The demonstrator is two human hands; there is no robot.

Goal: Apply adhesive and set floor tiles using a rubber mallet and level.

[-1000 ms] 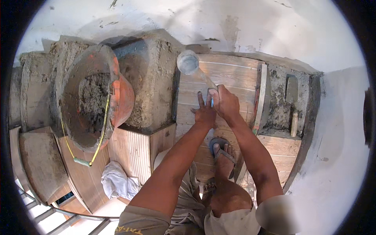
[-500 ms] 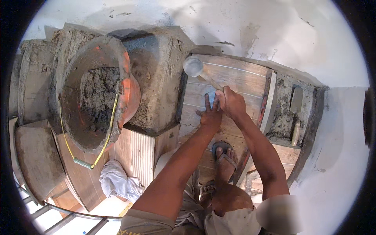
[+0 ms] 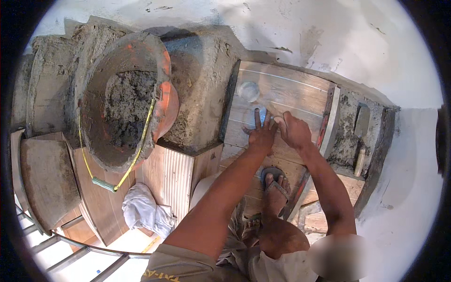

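Observation:
My right hand [image 3: 296,131] grips the wooden handle of a mallet [image 3: 248,91], whose pale round head is over the far left part of a wood-look tile [image 3: 296,87]. Beside it my left hand [image 3: 262,137] is laid on the tile with its fingers spread. Under those fingers shows a small light-blue patch [image 3: 263,115]; I cannot make out what it is. A long straight bar [image 3: 330,113] runs along the tile's right edge. To its right, a trowel [image 3: 361,124] with a wooden handle lies on the mortar bed.
An orange bucket [image 3: 164,101] of wet mortar with a yellow handle sits on the rough cement steps [image 3: 199,84] at left. A white cloth [image 3: 143,209] lies on tiled steps below. Metal railing [image 3: 70,258] curves at lower left. My sandalled foot [image 3: 276,188] stands near the tile.
The mallet head has come down and nearer to my left hand, from beyond the tile's corner to over its surface. The whole view has shifted slightly; my left hand stays on the tile.

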